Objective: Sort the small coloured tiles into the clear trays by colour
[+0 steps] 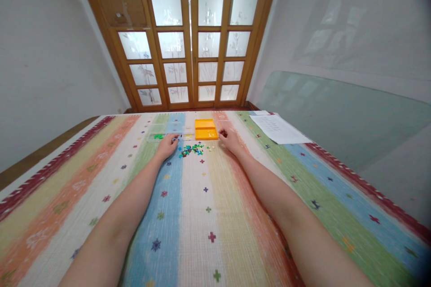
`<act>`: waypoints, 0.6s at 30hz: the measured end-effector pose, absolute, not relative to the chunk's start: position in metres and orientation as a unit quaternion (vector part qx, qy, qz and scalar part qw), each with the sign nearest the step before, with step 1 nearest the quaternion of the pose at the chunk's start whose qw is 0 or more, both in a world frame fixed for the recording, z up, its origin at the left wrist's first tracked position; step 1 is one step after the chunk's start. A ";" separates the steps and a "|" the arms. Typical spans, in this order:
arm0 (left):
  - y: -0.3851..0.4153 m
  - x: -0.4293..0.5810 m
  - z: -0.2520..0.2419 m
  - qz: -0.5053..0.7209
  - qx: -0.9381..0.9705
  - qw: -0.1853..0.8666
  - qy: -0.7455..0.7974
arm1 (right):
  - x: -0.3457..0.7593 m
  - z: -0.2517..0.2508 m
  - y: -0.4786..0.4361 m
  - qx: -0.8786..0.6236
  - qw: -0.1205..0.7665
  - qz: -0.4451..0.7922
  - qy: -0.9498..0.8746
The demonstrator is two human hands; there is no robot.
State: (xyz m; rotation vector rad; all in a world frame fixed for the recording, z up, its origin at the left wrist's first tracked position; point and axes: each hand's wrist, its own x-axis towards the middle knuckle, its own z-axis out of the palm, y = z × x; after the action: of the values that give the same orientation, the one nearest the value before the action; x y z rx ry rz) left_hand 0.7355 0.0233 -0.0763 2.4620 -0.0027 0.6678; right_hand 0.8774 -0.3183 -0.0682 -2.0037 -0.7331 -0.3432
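Both my arms reach far across a striped cloth (208, 197). My left hand (167, 144) rests with curled fingers at the near edge of a clear compartment tray (158, 136) that holds green bits. My right hand (229, 138) lies with fingers curled just right of an open orange box (205, 129), touching or nearly touching its corner. Between the hands lies a small heap of tiny coloured pieces (191, 149), green, blue and white. What either hand pinches is too small to see.
A sheet of printed paper (278, 128) lies at the far right of the cloth. A wooden door with frosted panes (191, 45) stands behind the table. A glass pane (343, 116) leans along the right wall.
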 end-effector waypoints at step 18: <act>0.021 0.734 -0.074 0.245 0.924 0.294 0.007 | 0.862 -0.058 -0.318 -0.868 0.287 -0.090 -0.396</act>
State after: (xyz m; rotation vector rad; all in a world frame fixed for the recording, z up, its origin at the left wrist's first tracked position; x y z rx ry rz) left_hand 0.7336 0.0214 -0.0742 2.4604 0.0194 0.6535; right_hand 0.8621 -0.3176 -0.0580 -2.3190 -1.0583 -0.2400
